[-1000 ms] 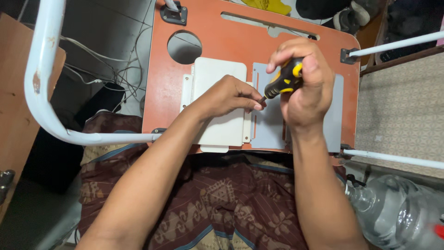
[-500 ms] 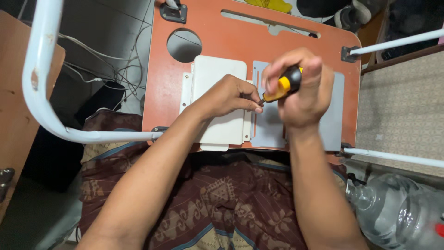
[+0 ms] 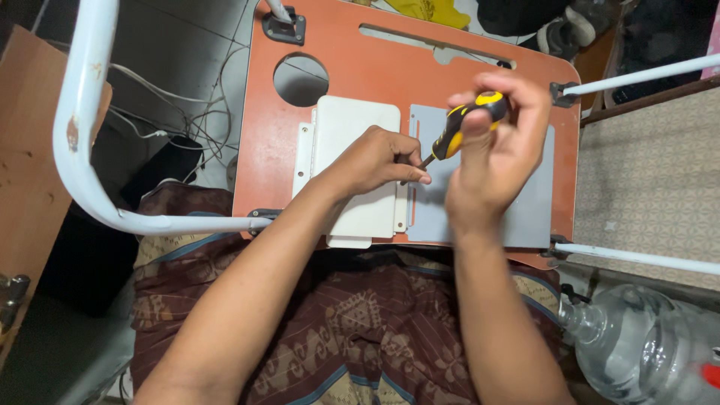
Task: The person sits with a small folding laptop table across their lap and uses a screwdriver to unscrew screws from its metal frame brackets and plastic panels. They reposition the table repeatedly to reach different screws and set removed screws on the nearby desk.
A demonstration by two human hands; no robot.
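The right hand (image 3: 491, 161) grips a screwdriver (image 3: 457, 131) at the white plate (image 3: 352, 142) — left hand (image 3: 375, 161) pinching there — fastening seemingly unfinished.

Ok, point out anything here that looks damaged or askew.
The white tube frame has a rusty chipped patch on its left bend. Otherwise the white plate and grey plate lie square on the orange board.

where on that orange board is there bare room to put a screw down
Bare orange board lies between the round hole and the long slot. The grey plate is free at its right edge. It is crowded in the middle, where the left hand and right hand meet at the screwdriver.
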